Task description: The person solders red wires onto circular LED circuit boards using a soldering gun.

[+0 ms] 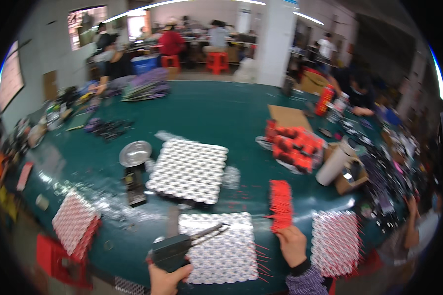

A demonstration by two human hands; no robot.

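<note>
My left hand (167,279) grips a dark handheld tool (178,248) whose thin metal tips point right, over a flat block of silver round cell tops (221,250) at the table's near edge. My right hand (292,244) holds up a bundle of thin red strips (280,205) just right of that block. Thin red wires stick out of the block's right side. A purple knitted sleeve covers my right wrist.
A larger silver cell block (189,169) lies mid-table, a round metal lid (135,153) beside it. Red-edged cell blocks sit at left (75,222) and right (335,242). Red packs (294,145), a white roll (335,162) and cardboard lie far right. Other people sit around the green table (216,105).
</note>
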